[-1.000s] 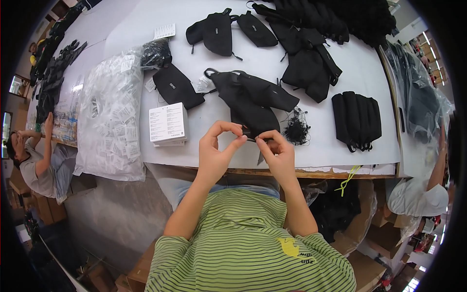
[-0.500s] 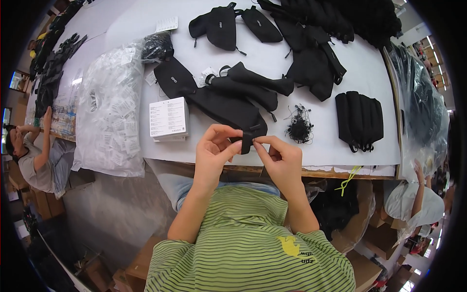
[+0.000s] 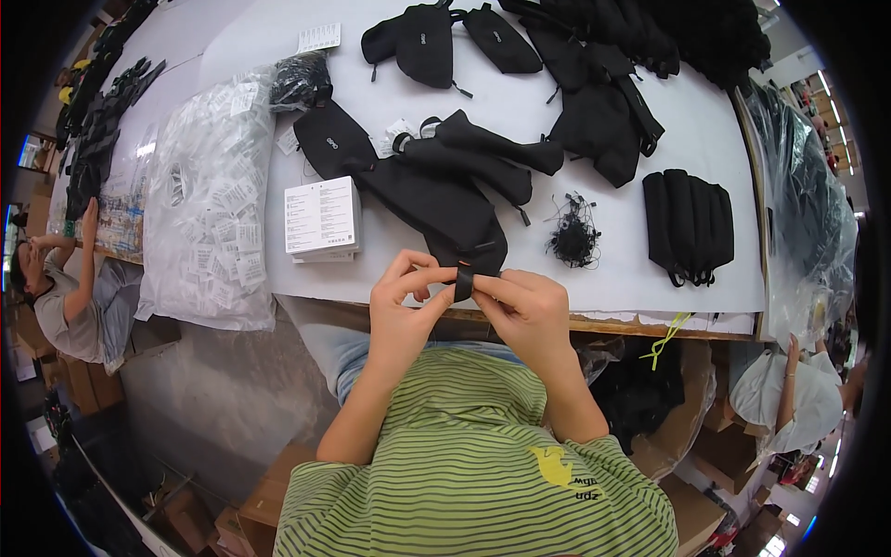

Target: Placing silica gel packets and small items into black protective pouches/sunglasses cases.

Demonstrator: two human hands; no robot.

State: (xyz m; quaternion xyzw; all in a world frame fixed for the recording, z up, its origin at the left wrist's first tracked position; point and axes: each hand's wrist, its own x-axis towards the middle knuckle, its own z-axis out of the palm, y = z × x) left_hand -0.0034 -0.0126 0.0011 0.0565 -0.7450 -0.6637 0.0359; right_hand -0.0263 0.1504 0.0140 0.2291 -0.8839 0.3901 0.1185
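Note:
A black fabric bag lies on the white table in front of me, its near end reaching the table's front edge. There a short black strap is stretched between my hands. The fingertips of my left hand pinch it from the left. From the right, my right hand pinches the same strap, thumb and fingers pressed together. The fingertips partly hide the strap, so its end cannot be made out.
White card stack and clear bag of labels stand left. Tangle of black cords and row of folded black pouches lie right. More black bags lie farther back. Co-workers sit at both sides.
My hands have come slightly lower and closer together on the strap. The strap's visible part has turned, and my right fingers lie flatter across it.

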